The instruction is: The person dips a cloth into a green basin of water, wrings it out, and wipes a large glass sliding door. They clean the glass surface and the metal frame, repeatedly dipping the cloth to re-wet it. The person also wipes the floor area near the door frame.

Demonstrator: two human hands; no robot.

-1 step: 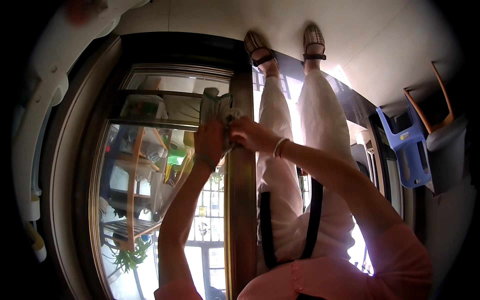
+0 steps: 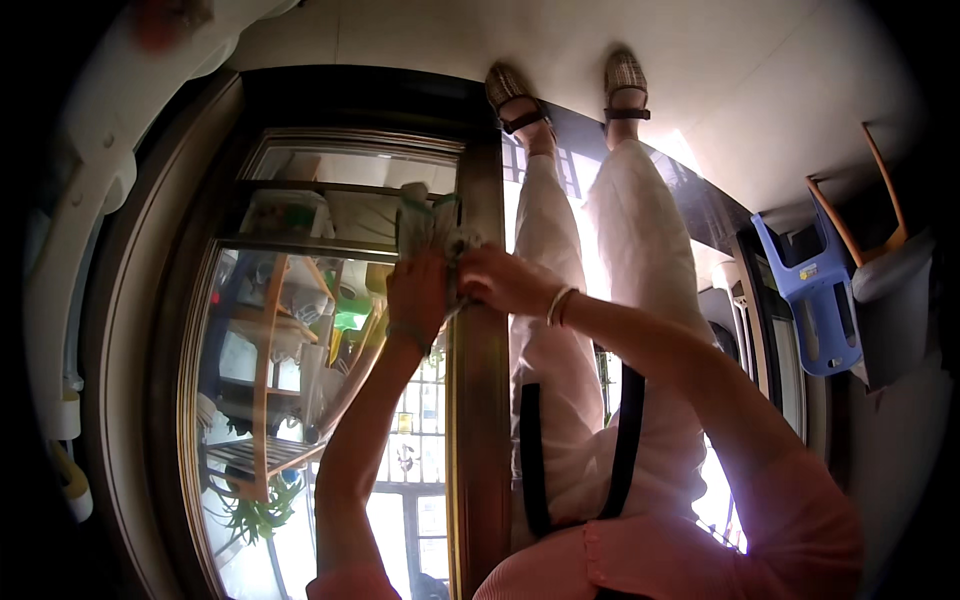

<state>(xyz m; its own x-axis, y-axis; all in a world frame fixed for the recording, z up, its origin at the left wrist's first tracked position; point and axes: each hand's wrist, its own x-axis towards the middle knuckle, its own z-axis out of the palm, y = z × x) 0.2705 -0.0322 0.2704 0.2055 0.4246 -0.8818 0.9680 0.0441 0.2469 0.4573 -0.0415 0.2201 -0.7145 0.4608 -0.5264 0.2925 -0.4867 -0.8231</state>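
Note:
A pale grey cloth with green edging (image 2: 414,222) lies bunched against the edge of a dark-framed glass door. My left hand (image 2: 417,292) is closed round its lower part, wrist against the glass side. Just to the right, my right hand (image 2: 507,282) has its fingers bent and pinched on the crumpled near part of the same cloth, beside the brown door frame (image 2: 483,400). The fingertips of both hands are partly hidden by the folds and shadow.
In the door's glass pane (image 2: 300,380) show shelves, a plant and window bars. A blue plastic stool (image 2: 815,300) stands at the right beside a grey seat with wooden legs (image 2: 890,290). White plastic (image 2: 85,190) curves along the left. My shoes rest on the pale floor (image 2: 420,35).
Both hands and the cloth have shifted slightly downward in the view. Their hold looks the same.

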